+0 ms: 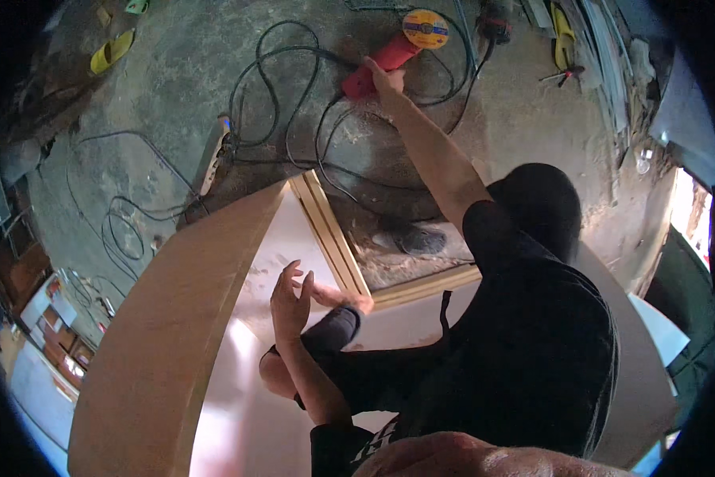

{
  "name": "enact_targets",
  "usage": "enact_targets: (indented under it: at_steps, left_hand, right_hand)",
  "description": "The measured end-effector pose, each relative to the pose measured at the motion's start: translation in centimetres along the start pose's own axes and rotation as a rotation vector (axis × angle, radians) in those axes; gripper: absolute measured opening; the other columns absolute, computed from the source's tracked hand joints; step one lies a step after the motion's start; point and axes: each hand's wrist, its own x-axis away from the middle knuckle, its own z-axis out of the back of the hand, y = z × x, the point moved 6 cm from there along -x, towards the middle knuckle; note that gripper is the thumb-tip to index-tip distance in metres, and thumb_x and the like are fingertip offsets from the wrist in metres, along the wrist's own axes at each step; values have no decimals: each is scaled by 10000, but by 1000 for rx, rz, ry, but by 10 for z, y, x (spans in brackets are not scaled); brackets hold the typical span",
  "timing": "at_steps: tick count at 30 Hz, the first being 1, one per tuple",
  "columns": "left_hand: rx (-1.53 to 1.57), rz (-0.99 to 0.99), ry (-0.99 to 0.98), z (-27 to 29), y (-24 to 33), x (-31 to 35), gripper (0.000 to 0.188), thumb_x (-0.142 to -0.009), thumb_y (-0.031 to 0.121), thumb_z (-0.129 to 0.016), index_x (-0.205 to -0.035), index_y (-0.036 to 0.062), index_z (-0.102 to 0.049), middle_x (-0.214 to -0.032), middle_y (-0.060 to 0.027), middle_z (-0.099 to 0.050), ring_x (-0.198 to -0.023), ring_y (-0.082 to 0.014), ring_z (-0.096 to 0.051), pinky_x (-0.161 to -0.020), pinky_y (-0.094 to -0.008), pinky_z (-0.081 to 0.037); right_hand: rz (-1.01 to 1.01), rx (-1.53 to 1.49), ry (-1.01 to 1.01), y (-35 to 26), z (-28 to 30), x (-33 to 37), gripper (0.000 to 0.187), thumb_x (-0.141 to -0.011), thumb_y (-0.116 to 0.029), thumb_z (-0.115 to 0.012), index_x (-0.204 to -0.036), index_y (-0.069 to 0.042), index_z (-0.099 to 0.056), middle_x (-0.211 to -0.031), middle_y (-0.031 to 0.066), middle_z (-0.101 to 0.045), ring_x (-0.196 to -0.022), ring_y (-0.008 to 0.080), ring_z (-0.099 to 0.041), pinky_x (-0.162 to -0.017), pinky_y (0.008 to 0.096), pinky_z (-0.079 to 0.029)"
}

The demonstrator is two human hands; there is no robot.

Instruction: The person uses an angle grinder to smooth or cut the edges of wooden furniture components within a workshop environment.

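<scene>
My right arm stretches far ahead over the floor, and my right hand [387, 79] is closed round the red body of an angle grinder [392, 56]. A round yellow-orange disc [426, 29] sits at the grinder's far end. Its dark cord runs off in loops over the floor. Nearer to me, my left hand [291, 302] is raised over my bent leg, its fingers apart and slightly curled with nothing in them. Below it is the white inner face of a large wooden box-like frame [290, 238], in which I sit or crouch.
Loops of black cable [275, 95] lie across the dusty floor beside a power strip [214, 157]. A dark red power tool [495, 24] lies at the far right, near a small red-handled tool [565, 75] and long strips [608, 71]. Yellow sandals [112, 52] lie at both sides.
</scene>
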Motion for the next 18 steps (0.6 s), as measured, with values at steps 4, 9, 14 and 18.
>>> enact_targets:
  at_steps: [4, 9, 14, 18]
  left_hand:
    - [246, -254, -24, 16, 33, -36, 374, -966, 215, -678, -1306, 79, -602, -1083, -122, -688, -895, -220, -663, -759, -348, -527]
    - [-136, -358, -212, -20, -14, -66, 506, -958, 358, -670, -1358, 70, -558, -1115, -156, -681, -941, -288, -663, -839, -409, -530]
    - [-70, -510, -272, -11, -35, -76, 502, -940, 266, -698, -1366, 45, -550, -1106, -156, -685, -913, -257, -670, -829, -369, -529]
    - [143, -698, -170, 16, -34, -72, 484, -935, 212, -690, -1368, 41, -557, -1114, -132, -690, -919, -205, -657, -862, -354, -515]
  right_hand:
    - [136, 125, 55, -11, 4, 9, 806, -749, -401, -855, -1343, -11, -476, -1312, 179, -583, -1199, 310, -604, -943, 443, -542]
    - [136, -363, -102, -4, 21, 34, 802, -729, -391, -843, -1326, -1, -477, -1266, 178, -598, -1054, 291, -654, -828, 438, -567]
    - [324, -405, 124, 5, 48, 115, 756, -644, -278, -872, -1211, 26, -474, -1112, 196, -630, -951, 305, -669, -783, 454, -595]
    - [390, -445, 64, 15, 77, 172, 748, -623, -256, -884, -1178, 11, -459, -1085, 195, -642, -910, 302, -681, -786, 422, -569]
